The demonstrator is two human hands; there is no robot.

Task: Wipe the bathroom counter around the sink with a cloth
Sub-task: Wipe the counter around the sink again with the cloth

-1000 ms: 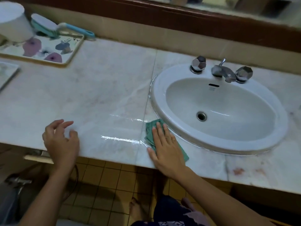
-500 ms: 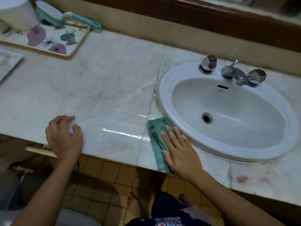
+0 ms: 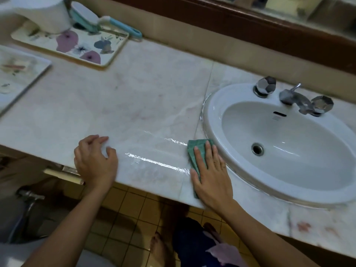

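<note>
A folded green cloth [image 3: 194, 151] lies on the pale marble counter [image 3: 134, 105], touching the left front rim of the white oval sink [image 3: 212, 120]. My right hand [image 3: 211, 174] presses flat on the cloth, fingers together and pointing away from me; most of the cloth is hidden under it. My left hand [image 3: 95, 160] rests on the counter's front edge to the left, fingers loosely curled, holding nothing. Wet streaks [image 3: 154, 160] shine between my two hands.
Chrome tap [image 3: 294, 98] with two faceted knobs sits behind the basin. A flowered tray [image 3: 81, 47] at the back left carries a white container [image 3: 48, 12] and a blue-handled brush [image 3: 119, 26]. Another tray [image 3: 17, 74] lies at far left. Tiled floor and my foot below.
My right hand slid the cloth back and forth along the sink's front-left rim and it now sits slightly farther from the edge. The view shifted left. My left hand stayed put.
</note>
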